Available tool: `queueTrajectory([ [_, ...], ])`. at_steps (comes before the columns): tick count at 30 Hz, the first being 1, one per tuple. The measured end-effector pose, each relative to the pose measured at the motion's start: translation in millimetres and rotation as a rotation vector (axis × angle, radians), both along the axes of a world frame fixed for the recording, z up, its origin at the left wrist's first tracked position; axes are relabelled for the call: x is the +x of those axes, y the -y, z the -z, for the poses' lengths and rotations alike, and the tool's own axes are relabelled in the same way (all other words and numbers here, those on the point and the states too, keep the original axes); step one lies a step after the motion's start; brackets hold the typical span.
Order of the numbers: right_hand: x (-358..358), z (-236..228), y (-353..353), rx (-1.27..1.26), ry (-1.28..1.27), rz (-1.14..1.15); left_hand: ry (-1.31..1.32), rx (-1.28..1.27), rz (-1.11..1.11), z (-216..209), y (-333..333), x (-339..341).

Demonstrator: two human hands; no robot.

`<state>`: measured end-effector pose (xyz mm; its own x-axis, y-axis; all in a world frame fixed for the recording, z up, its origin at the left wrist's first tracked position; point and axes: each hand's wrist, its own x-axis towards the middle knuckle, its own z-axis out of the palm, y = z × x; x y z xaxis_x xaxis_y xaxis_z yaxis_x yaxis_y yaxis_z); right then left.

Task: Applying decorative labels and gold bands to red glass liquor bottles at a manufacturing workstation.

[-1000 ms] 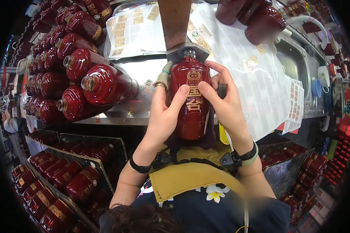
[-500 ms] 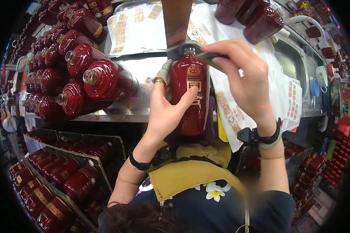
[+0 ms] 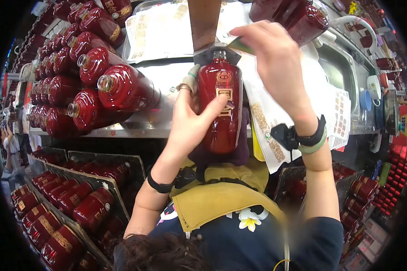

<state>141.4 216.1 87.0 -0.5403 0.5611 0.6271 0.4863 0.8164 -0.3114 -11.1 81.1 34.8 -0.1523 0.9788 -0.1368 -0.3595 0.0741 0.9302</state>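
Observation:
A dark red glass bottle [image 3: 221, 133] with an uncapped clear neck lies in front of me, its neck pointing away, on a dark purple cloth [image 3: 239, 156]. My left hand [image 3: 189, 118] grips its left side, the thumb pressed on the gold label [image 3: 224, 100]. Pale covers [image 3: 190, 82] sheath some of that hand's fingers. Above and right of the neck, my right hand [image 3: 280, 67] is closed on a thin, flat green piece [image 3: 240, 46], mostly hidden by the fingers. That piece is apart from the bottle's front. The neck sits against a dark stop [image 3: 233, 55] below a brown upright post [image 3: 205, 22].
Many red bottles [image 3: 126, 88] are stacked at the left; several more [image 3: 307, 22] stand far right. Label sheets [image 3: 156, 31] lie behind the bottle and more [image 3: 269, 131] to its right. A sink [image 3: 337, 63] lies right. Bottle-filled crates [image 3: 90, 174] flank me below the bench.
My right hand has lifted up and away from the bottle's shoulder with the green piece. The bottle and my left hand have shifted very slightly.

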Motion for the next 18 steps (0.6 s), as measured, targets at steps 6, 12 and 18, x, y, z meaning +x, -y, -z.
queueTrajectory([
  [6, 22.2, 29.6, 53.2, -0.945, -0.427, 0.032, 0.086, -0.033, 0.039, 10.0, 13.7, -10.7],
  [12, 20.6, 56.7, 95.6, -1.242, -0.580, -0.008, 0.098, 0.009, 0.026, 4.4, 18.2, -6.3],
  [18, 21.3, 57.2, 98.7, -1.254, -0.609, -0.010, 0.036, 0.021, 0.057, 2.7, 15.9, -7.3],
])
